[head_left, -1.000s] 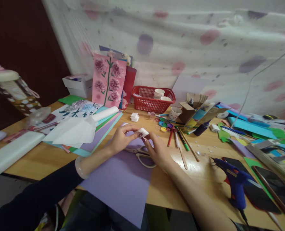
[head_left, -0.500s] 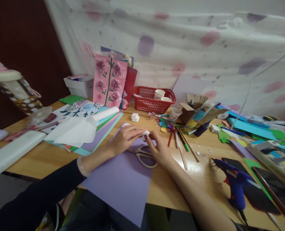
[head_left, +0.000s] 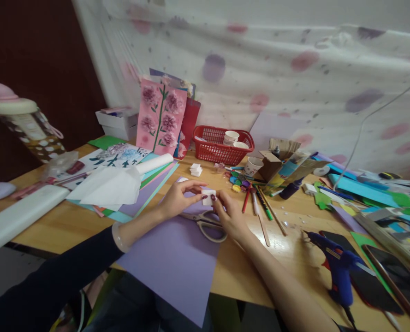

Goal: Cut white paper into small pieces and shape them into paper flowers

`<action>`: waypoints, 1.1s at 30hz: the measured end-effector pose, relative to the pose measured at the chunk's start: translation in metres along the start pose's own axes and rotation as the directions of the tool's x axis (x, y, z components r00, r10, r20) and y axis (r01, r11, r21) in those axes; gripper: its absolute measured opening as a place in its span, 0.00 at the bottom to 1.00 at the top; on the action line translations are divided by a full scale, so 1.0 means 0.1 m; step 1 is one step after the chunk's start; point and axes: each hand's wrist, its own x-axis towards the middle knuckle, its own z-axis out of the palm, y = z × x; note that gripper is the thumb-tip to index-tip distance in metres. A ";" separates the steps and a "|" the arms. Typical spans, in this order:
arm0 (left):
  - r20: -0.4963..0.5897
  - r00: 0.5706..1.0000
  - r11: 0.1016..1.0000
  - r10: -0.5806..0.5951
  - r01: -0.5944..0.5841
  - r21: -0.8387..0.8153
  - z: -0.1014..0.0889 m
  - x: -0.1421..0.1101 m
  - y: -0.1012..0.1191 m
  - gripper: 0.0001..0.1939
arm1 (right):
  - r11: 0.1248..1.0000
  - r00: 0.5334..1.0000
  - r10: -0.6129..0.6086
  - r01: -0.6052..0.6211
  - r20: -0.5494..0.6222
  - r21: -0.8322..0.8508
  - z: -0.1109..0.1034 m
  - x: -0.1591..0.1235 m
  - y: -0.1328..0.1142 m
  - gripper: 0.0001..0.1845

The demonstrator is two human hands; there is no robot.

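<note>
Between my two hands is a small white paper square (head_left: 209, 198), held up above the table. My left hand (head_left: 182, 198) pinches its left edge between thumb and fingers. On the other side, my right hand (head_left: 230, 216) grips the right edge, thumb on the near face. Below the hands, grey-handled scissors (head_left: 211, 230) lie on a purple paper sheet (head_left: 170, 263), which hangs over the table's front edge. A small stack of white paper squares (head_left: 195, 169) sits just beyond my hands.
A red basket (head_left: 222, 147) with paper cups stands at the back. Brushes and pens (head_left: 262, 203) lie to the right, beside a blue glue gun (head_left: 336, 263) and phones. Colored and white papers (head_left: 109, 186) spread on the left, near a bottle (head_left: 25, 120).
The white paper has been turned upright and shows flat between the fingertips. My left fingers have lifted off its top, and the view has shifted slightly.
</note>
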 end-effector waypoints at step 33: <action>0.050 0.829 0.376 -0.558 0.306 -0.875 -0.28 0.24 0.03 0.03 | 0.832 0.825 0.294 0.027 0.482 -0.554 -0.30 0.03 -0.28 0.04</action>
